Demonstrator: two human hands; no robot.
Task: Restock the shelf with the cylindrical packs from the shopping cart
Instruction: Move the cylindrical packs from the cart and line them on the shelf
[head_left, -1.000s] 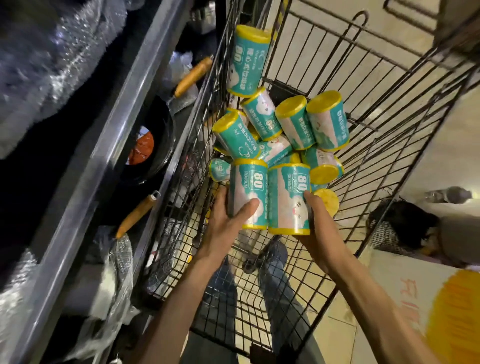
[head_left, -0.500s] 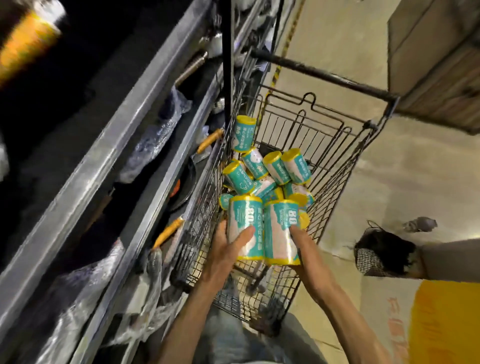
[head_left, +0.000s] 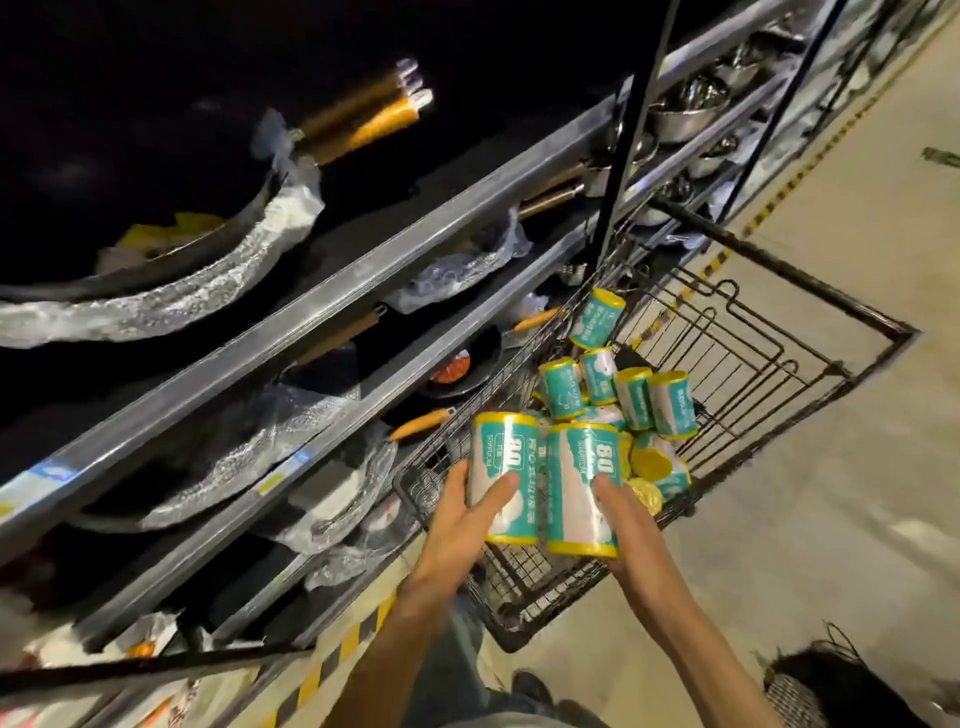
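Two packs (head_left: 543, 483) upright | gripped, both hands | above cart (head_left: 779, 364)

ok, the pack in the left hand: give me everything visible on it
The pack in the left hand is a cylinder wrapped in glossy teal and white film with yellow rims at both ends. It is printed with "80", which reads upside down from this view. It stands roughly upright above the near end of the wire cart. The left hand grips its lower half, thumb across the front. Its right side sits against the matching pack held by the right hand.
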